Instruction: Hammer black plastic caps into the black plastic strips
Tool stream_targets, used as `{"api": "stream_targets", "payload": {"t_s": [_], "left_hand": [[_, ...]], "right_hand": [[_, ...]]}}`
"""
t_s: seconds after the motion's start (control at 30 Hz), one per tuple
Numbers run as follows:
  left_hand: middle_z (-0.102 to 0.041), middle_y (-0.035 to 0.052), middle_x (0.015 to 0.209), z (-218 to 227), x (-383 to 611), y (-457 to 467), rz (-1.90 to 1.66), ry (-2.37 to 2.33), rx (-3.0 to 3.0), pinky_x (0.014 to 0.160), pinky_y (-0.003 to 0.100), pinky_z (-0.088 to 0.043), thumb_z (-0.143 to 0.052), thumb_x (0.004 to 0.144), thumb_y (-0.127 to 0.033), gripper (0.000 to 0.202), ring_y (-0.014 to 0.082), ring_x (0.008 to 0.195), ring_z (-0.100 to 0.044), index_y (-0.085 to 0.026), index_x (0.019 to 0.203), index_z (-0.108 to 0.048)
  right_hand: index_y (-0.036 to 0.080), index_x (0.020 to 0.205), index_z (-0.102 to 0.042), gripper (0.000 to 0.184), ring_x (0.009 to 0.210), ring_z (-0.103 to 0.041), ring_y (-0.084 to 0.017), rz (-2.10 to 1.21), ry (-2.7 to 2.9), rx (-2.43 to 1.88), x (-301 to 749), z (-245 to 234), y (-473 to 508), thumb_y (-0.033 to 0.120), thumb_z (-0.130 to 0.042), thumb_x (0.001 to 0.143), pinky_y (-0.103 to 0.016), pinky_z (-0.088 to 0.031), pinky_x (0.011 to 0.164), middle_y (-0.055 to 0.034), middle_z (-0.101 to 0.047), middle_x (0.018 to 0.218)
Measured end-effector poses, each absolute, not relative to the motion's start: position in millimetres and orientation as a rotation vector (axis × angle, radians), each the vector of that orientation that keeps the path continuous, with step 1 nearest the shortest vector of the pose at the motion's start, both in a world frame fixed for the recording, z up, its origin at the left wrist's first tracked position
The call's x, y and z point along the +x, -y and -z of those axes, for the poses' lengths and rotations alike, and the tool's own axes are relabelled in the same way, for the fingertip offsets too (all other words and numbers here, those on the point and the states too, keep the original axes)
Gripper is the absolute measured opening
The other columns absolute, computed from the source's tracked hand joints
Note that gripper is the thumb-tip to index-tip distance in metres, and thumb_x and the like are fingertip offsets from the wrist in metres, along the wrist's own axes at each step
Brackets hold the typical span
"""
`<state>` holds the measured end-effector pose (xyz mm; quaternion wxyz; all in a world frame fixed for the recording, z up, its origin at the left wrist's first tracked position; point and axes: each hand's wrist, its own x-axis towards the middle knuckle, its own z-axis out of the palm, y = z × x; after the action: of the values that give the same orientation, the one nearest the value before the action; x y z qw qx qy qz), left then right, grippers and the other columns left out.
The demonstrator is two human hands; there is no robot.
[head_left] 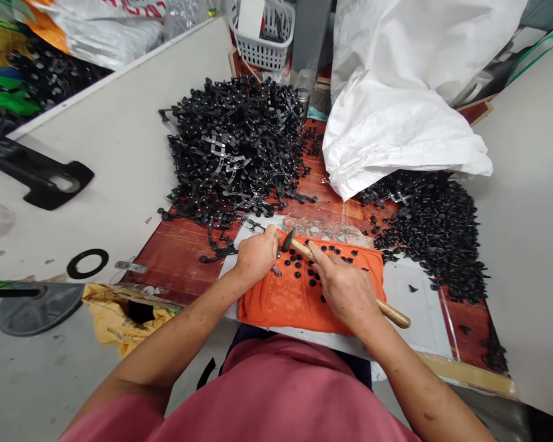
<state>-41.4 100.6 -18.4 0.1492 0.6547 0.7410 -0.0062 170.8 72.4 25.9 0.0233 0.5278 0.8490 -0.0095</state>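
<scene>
My right hand is closed round the wooden handle of a hammer. The hammer's dark head lies just right of my left fingertips, above an orange cloth. My left hand is closed on a black jointed linkage, whose ends stick out past the fingers on both sides; most of it is hidden. Several small black round caps are spread on the cloth between and beyond my hands.
A tall heap of black linkages stands at the back left of the red-brown table. Small black caps pile up at the right, below a white sack. A white basket is behind. Pale panels bound the table.
</scene>
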Motion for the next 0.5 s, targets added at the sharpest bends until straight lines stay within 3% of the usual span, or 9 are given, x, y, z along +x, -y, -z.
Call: {"api": "stream_targets", "payload": {"t_s": [0.1, 0.27, 0.4, 0.5], "left_hand": [[-0.077, 0.0129, 0.088, 16.6, -40.7, -101.6, 0.029, -2.132, 1.891, 0.075, 0.032, -0.049, -0.029, 0.107, -0.038, 0.037, 0.0266, 0.086, -0.075, -0.018, 0.122, -0.056], [-0.076, 0.013, 0.085, 13.9, -39.5, -102.2, 0.081, -2.139, 1.917, 0.071, 0.032, -0.048, -0.028, 0.106, -0.036, 0.036, 0.0284, 0.084, -0.076, -0.018, 0.121, -0.056], [-0.076, 0.0127, 0.084, 13.7, -37.7, -101.4, 0.1, -2.156, 1.918, 0.07, 0.032, -0.048, -0.029, 0.106, -0.033, 0.034, 0.0287, 0.082, -0.075, -0.018, 0.12, -0.056], [-0.075, 0.0113, 0.083, 15.5, -36.8, -101.3, 0.069, -2.154, 1.902, 0.07, 0.031, -0.047, -0.03, 0.106, -0.033, 0.034, 0.0273, 0.081, -0.074, -0.018, 0.12, -0.057]], "right_hand": [[0.03, 0.162, -0.04, 0.054, 0.07, -0.067, -0.018, -0.023, -2.68, 1.717, 171.1, -24.6, -70.3, 0.032, -0.037, 0.108, -0.027, -0.042, 0.057, -0.0095, -0.076, 0.108], [0.033, 0.16, -0.042, 0.059, 0.065, -0.066, -0.018, 0.094, -2.56, 1.616, 172.3, -27.1, -68.7, 0.021, -0.042, 0.103, -0.027, -0.04, 0.055, -0.007, -0.076, 0.102], [0.033, 0.163, -0.036, 0.056, 0.073, -0.068, -0.02, 0.11, -2.608, 1.705, 172.4, -29.4, -69.6, 0.031, -0.034, 0.107, -0.028, -0.045, 0.06, -0.0095, -0.074, 0.113], [0.032, 0.162, -0.037, 0.057, 0.068, -0.068, -0.019, 0.098, -2.541, 1.631, 167.9, -25.1, -70.2, 0.028, -0.039, 0.105, -0.027, -0.043, 0.057, -0.009, -0.076, 0.103]]}}
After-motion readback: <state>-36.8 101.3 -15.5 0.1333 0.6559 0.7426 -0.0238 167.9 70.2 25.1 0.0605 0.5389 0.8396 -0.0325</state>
